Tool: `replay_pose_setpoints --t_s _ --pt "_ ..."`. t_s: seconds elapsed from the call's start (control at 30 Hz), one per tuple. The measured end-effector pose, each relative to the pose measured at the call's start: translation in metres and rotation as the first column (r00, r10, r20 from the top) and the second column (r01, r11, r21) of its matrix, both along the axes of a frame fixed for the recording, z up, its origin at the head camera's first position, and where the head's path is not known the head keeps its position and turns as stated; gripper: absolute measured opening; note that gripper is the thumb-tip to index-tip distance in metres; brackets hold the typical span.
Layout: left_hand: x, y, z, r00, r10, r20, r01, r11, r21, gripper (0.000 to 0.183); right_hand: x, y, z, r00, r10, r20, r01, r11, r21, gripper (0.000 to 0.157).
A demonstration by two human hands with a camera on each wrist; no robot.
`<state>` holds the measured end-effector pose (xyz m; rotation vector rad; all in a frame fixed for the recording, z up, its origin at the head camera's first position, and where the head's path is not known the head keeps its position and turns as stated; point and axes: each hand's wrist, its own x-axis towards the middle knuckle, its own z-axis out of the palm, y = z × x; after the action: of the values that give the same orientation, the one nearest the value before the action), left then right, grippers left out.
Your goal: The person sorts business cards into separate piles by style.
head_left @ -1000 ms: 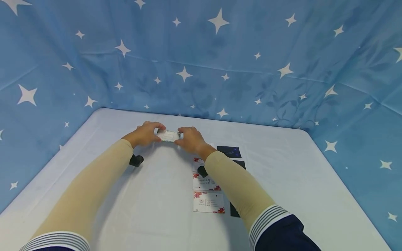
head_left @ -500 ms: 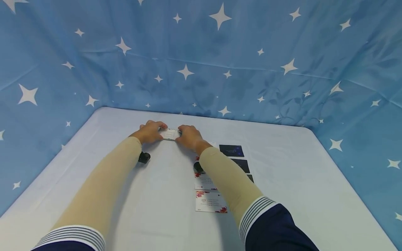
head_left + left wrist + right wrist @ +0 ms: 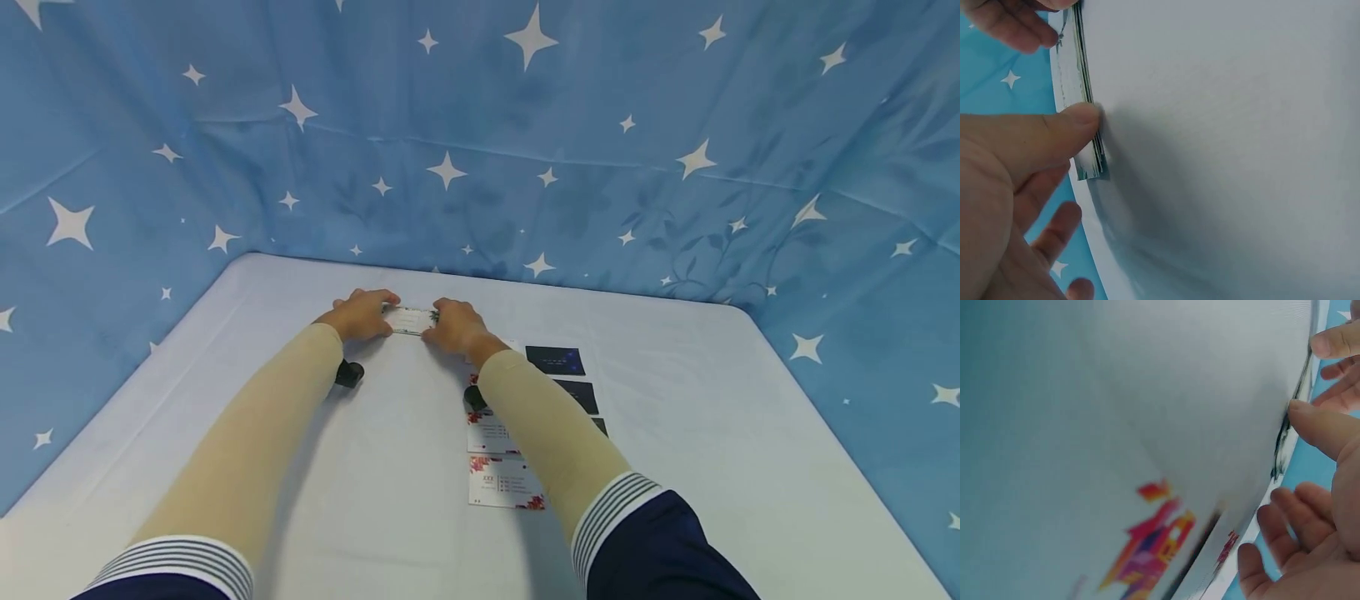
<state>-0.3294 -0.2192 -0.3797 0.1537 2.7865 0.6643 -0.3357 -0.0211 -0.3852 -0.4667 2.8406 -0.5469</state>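
A small stack of white business cards (image 3: pixel 411 320) with green leafy corners is held between both hands at the far part of the table. My left hand (image 3: pixel 360 315) pinches its left end. In the left wrist view the left thumb presses the near long edge, where several card layers (image 3: pixel 1084 62) show, and the other fingers reach behind. My right hand (image 3: pixel 455 327) grips the right end, its thumb on the near edge of the stack (image 3: pixel 1281 440) in the right wrist view. The right hand's lower fingers stay spread and curled beside the stack.
White cards with red floral corners (image 3: pixel 506 482) lie in a column right of centre, partly under the right forearm. A column of dark cards (image 3: pixel 555 361) lies beside them. Both sit on a white tablecloth (image 3: pixel 390 500), with a blue star-patterned curtain (image 3: pixel 480 125) behind.
The left forearm and wrist have shifted right a little, and the right forearm slightly left, uncovering more dark cards. Both hands keep hold of the card stack throughout.
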Motion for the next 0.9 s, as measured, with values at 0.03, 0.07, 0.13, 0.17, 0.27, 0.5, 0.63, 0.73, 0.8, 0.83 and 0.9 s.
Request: replay_pose_setpoints --t_s 0.03,0.07,0.13,0.17,0.27,0.5,0.63,0.73,0.8,0.83,0.9 --pt "0.001 -0.001 0.001 1.0 0.013 0.003 -0.013 1.0 -0.002 0.059 0.001 0.001 0.001 1.0 -0.01 0.004 0.01 1.0 0.0 0.067" --pt "0.002 -0.003 0.001 1.0 0.024 0.002 -0.024 1.0 -0.007 0.059 0.002 0.001 0.002 1.0 -0.021 0.005 0.021 1.0 0.0 0.068" --pt "0.005 -0.006 0.004 0.999 0.042 -0.004 -0.042 0.999 -0.014 0.059 0.004 0.003 0.004 0.999 -0.038 0.001 0.038 0.999 0.001 0.067" --pt "0.006 -0.007 0.005 0.999 0.051 -0.005 -0.051 0.999 -0.016 0.058 0.005 0.004 0.006 0.999 -0.04 -0.002 0.04 0.999 0.001 0.066" --pt "0.011 -0.009 0.007 0.998 0.062 -0.002 -0.062 0.998 -0.023 0.054 0.006 0.006 0.009 1.0 -0.026 0.007 0.026 1.0 -0.012 0.062" --pt "0.014 -0.006 0.002 0.996 0.092 -0.013 -0.092 0.996 -0.007 0.048 0.008 0.005 0.006 0.999 0.028 0.029 -0.026 0.997 -0.068 0.054" --pt "0.014 -0.005 -0.001 0.994 0.105 -0.029 -0.105 0.994 0.001 0.046 0.009 0.003 0.003 0.999 0.019 0.033 -0.015 0.993 -0.117 0.053" --pt "0.015 -0.003 -0.001 0.993 0.113 -0.039 -0.113 0.994 0.002 0.046 0.01 0.001 0.002 0.998 0.02 0.053 -0.011 0.986 -0.165 0.053" --pt "0.016 -0.002 0.001 0.992 0.12 -0.044 -0.12 0.993 0.005 0.045 0.011 0.0 0.002 0.998 0.015 0.065 -0.003 0.982 -0.188 0.053" --pt "0.016 -0.001 0.002 0.991 0.124 -0.045 -0.124 0.992 0.009 0.045 0.011 0.0 0.002 0.997 0.009 0.073 0.006 0.98 -0.2 0.053" --pt "0.018 0.0 0.003 0.991 0.129 -0.046 -0.129 0.992 0.01 0.044 0.011 -0.001 0.002 0.997 -0.001 0.076 0.017 0.977 -0.212 0.052"
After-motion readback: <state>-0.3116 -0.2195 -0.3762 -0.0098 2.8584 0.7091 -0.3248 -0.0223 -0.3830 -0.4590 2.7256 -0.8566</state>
